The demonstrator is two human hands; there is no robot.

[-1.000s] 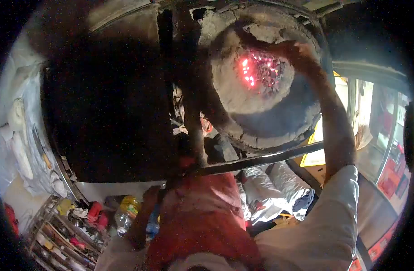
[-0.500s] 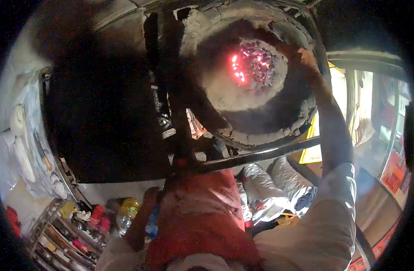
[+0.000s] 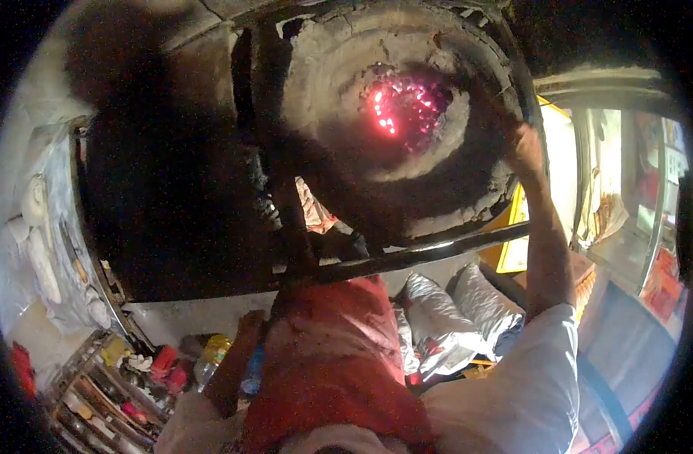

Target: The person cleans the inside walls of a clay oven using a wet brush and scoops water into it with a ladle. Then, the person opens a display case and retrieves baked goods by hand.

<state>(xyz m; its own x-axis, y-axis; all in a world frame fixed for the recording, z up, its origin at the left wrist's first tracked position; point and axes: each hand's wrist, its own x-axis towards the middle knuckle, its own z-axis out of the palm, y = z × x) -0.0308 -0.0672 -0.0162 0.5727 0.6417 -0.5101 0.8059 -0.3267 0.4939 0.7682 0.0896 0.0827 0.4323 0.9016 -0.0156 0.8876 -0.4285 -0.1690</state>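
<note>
By the coal hearth (image 3: 446, 150), the right arm (image 3: 549, 250) stretches forward, its grip (image 3: 525, 149) unclear

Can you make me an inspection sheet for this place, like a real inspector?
Surface: dark top, detail lost on the left; round hearth has a cracked rim.
Job's things: glowing coals inside the hearth.
Clutter: stuffed bags below; plastic bottle at lower left.
Hands: right hand at the hearth's right edge, too dark to tell its grip; left hand low beside red clothing.
Cables: nothing seen.
Surroundings: bright opening at right; slatted rack at lower left.
</note>
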